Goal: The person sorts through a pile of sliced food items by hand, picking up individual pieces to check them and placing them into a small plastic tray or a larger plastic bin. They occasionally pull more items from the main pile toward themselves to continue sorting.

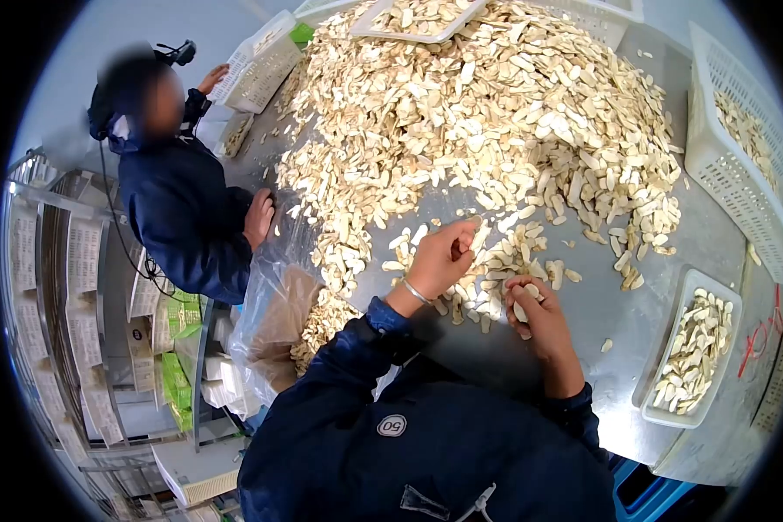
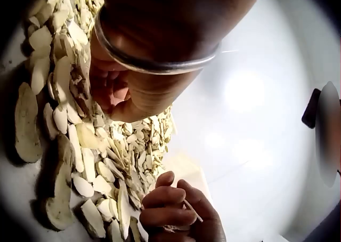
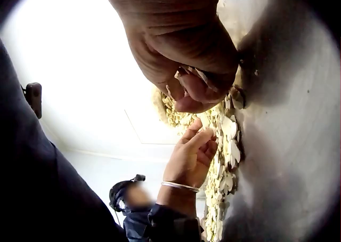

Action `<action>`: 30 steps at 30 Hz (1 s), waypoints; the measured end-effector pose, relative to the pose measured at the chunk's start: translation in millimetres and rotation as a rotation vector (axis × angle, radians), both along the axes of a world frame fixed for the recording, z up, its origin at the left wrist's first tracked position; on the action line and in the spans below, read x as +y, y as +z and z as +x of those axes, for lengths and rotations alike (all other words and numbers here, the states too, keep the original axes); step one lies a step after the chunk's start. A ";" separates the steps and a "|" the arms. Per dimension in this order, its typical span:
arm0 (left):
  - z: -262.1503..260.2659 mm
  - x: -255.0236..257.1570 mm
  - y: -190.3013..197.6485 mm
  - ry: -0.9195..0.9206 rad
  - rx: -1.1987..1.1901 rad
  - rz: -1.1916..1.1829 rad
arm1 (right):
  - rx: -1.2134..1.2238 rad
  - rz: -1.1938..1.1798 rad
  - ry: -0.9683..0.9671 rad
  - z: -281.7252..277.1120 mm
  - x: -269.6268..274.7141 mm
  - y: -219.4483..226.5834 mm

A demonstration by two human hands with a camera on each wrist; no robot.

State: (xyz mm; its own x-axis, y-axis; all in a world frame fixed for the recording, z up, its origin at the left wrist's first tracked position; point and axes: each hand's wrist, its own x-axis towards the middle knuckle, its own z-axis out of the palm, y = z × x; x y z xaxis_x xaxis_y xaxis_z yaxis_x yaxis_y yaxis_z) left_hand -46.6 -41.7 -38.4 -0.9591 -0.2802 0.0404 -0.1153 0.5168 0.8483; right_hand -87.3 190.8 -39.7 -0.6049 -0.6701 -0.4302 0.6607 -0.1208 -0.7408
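Observation:
My left hand (image 1: pixel 441 263), with a thin bracelet at its wrist, is over the small spread of slices in front of the big heap. Its thumb and forefinger pinch a pale dried slice (image 1: pixel 480 237) at its near end. To the right, my right hand (image 1: pixel 539 320) has its fingers curled round a few pale dried slices (image 1: pixel 525 304); the edge of one thin slice (image 2: pixel 191 210) sticks out between the fingers in the left wrist view. Loose slices (image 1: pixel 518 248) lie on the metal table between and ahead of both hands.
A large heap of slices (image 1: pixel 461 104) covers the far table (image 1: pixel 613 365). A white tray (image 1: pixel 729 348) of slices stands at the right, a perforated basket (image 1: pixel 713 165) behind it. Another person (image 1: pixel 178 204) stands at the left beside a plastic bag (image 1: pixel 274 317).

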 end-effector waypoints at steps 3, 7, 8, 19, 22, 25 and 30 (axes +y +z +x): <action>3.3 -0.2 5.8 0.019 -0.001 -0.031 | 0.004 0.007 -0.001 -0.1 -0.9 0.0; 7.2 -8.9 11.9 0.017 -0.081 -0.156 | 0.012 0.004 0.001 -0.4 0.5 -0.6; 7.2 -10.8 14.0 0.011 -0.119 -0.197 | 0.017 0.001 0.001 -0.5 0.5 -0.6; -25.4 24.2 3.2 -0.237 0.108 -0.625 | 0.027 0.046 -0.012 -0.2 -0.8 5.1; -25.6 19.3 -0.6 -0.256 0.102 -0.562 | 0.025 0.010 -0.027 0.4 -0.4 3.3; -17.1 17.4 6.0 -0.211 0.060 -0.436 | 0.025 -0.003 0.000 -1.0 1.6 1.1; -4.3 5.5 -8.1 -0.049 -0.105 0.195 | 0.020 0.010 -0.010 -1.1 1.2 3.9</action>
